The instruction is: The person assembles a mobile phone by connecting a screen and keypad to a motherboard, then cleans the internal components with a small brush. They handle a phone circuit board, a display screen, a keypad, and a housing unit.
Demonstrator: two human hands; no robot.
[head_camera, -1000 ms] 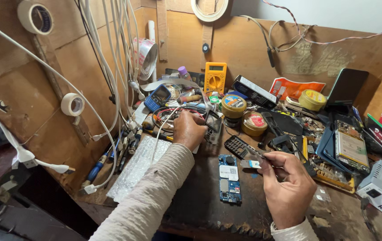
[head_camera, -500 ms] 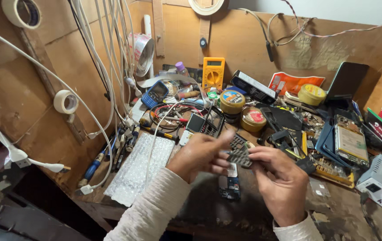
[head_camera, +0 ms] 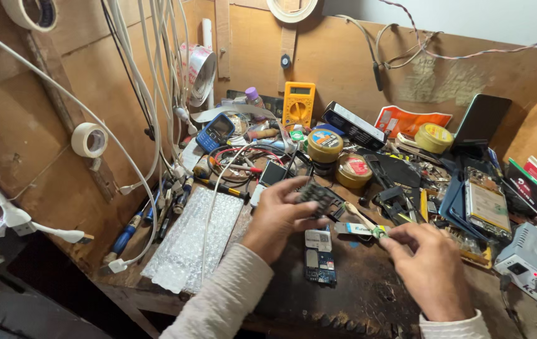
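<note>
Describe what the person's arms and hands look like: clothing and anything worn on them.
Both arms wear long, cream-white sleeves of textured ribbed knit. The left sleeve covers the forearm to the wrist; only the cuff of the right sleeve shows. The left hand and right hand are bare: no gloves, and no rings or watch visible.

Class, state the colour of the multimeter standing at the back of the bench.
Yellow; the multimeter shows clearly in the head view.

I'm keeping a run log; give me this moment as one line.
left hand: holds dark circuit board | right hand: pinches small tool | below: phone board on workbench
</note>
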